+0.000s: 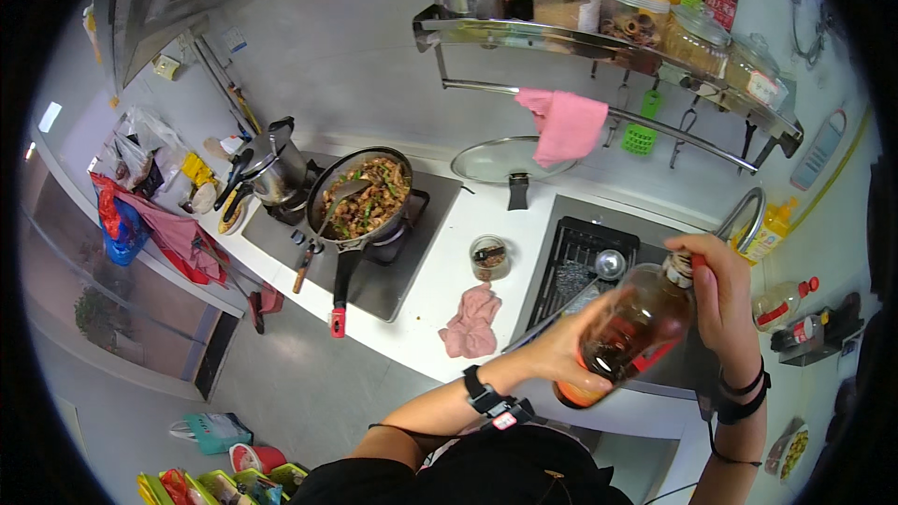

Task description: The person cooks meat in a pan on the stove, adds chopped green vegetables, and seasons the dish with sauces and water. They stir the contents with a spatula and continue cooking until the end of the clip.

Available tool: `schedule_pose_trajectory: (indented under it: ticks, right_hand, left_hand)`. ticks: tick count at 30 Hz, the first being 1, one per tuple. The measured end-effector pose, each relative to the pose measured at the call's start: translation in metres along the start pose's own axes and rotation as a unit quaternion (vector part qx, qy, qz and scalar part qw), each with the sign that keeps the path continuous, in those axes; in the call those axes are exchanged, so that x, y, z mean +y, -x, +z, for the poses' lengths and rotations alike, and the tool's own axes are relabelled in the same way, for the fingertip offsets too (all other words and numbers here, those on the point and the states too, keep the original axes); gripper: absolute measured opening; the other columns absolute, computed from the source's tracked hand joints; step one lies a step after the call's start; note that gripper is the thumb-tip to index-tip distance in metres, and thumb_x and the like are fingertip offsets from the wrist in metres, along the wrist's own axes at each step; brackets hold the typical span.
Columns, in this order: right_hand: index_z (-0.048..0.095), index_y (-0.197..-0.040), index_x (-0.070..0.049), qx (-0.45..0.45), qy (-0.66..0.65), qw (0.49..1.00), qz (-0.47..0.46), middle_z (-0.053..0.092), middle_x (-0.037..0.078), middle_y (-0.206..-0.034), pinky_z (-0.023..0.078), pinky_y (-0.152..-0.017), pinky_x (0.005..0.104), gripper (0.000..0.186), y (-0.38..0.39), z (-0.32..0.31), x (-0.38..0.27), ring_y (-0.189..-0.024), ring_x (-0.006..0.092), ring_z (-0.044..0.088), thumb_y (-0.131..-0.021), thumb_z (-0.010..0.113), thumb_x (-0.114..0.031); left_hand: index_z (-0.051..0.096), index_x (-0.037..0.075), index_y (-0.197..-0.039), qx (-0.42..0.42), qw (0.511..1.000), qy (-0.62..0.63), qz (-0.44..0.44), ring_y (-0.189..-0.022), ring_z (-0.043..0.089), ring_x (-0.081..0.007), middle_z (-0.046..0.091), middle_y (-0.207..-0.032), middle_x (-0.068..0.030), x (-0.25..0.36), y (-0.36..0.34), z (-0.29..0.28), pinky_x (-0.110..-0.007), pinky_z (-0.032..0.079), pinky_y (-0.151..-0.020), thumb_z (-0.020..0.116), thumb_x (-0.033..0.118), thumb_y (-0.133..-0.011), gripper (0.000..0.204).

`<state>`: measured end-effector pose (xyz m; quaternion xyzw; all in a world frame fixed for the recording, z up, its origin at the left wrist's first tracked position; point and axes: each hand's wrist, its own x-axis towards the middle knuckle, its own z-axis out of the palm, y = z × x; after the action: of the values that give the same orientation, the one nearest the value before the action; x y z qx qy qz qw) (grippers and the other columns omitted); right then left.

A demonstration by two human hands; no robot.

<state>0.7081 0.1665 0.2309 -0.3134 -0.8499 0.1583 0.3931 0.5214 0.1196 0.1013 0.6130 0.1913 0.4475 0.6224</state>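
My left hand [569,344] grips the lower body of a clear bottle [636,323] of dark liquid, held tilted over the sink. My right hand [713,290] is closed around the bottle's cap at its upper end. To the left on the stove stands a black wok [323,189] full of stir-fried meat and green vegetables, with a metal spatula [329,210] resting in it. Both hands are well to the right of the wok.
A small open jar [489,257] and a pink rag [470,323] lie on the white counter. A glass lid [510,161] leans behind. The sink [585,262] holds a black rack and a ladle. A shelf [608,42] of jars and bottles hangs above. A pressure cooker [274,168] sits at left.
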Motion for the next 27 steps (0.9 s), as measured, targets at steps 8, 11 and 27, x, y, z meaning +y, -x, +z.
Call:
schedule_pose_trajectory:
  ticks: [8,11,27]
  right_hand:
    - [0.061,-0.084,-0.005,-0.063,0.077,0.995,-0.001,0.06,0.011,-0.073,0.045,-0.06,0.0364,0.038,0.055,-0.095,0.013,-0.063,0.0284,0.057,-0.088,0.035,-0.034]
    - [0.059,-0.089,-0.007,-0.13,0.062,0.99,0.002,0.057,0.01,-0.071,0.044,-0.057,0.0364,0.038,0.08,-0.13,0.022,-0.062,0.0293,0.056,-0.091,0.033,-0.035]
    - [0.05,-0.08,-0.008,-0.075,0.497,0.823,0.266,0.054,0.01,-0.062,0.047,-0.051,0.0379,0.021,0.186,-0.2,0.068,-0.057,0.0279,0.058,-0.086,0.052,-0.028]
  left_hand:
    - [0.016,0.0,-0.14,-0.274,0.911,0.286,-0.117,-0.127,0.033,-0.0223,0.033,-0.138,-0.014,-0.034,-0.063,0.072,-0.035,0.023,-0.106,0.087,0.034,-0.049,0.12]
    - [0.024,-0.001,-0.136,-0.374,0.793,0.445,-0.183,-0.107,0.051,-0.0226,0.048,-0.122,-0.0155,-0.054,-0.079,0.106,-0.034,0.041,-0.092,0.087,0.029,-0.049,0.112]
    - [0.032,0.008,-0.135,-0.069,0.972,-0.216,0.065,-0.102,0.055,-0.0294,0.054,-0.115,-0.0132,-0.133,-0.194,0.222,-0.036,0.045,-0.087,0.083,0.019,-0.053,0.097]
